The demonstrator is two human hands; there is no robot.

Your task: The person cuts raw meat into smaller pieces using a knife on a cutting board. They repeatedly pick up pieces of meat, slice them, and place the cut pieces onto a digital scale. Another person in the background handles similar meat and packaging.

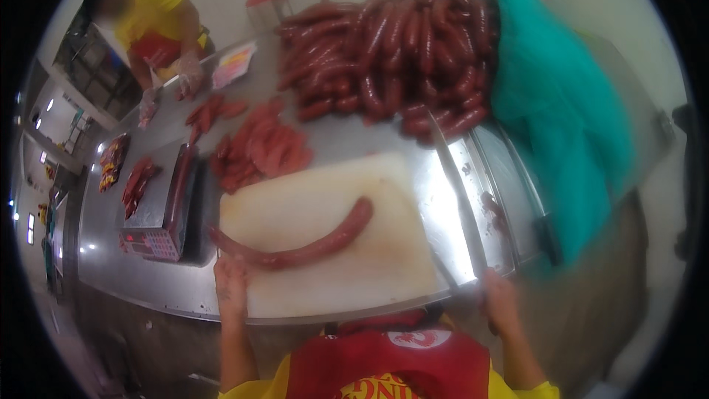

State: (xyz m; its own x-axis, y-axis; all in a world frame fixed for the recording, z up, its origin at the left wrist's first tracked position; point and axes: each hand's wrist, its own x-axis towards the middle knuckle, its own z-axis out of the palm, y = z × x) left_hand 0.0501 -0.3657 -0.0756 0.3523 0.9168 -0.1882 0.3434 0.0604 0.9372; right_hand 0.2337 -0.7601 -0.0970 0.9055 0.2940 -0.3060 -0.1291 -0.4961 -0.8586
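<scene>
A long curved sausage point(303, 256) lies across the white cutting board point(332, 181) in front of me. At the board's left edge my left hand point(231, 281) is closed at the sausage's left end, its fingers partly blurred. My right hand point(501, 297), to the right of the board, is wrapped round the handle of a long knife point(464, 203). The blade points away from me, its tip by a big heap of whole dark-red sausages point(388, 52). Beyond the board lies a pile of cut sausage pieces point(262, 144).
On the left stand a scale point(155, 233) with sausage pieces on it and a filled packet point(113, 162). A gloved co-worker point(159, 26) stands at the table's far left, near a printed sheet point(235, 63). Green netting point(557, 118) drapes over the right side, near a black handle point(547, 240).
</scene>
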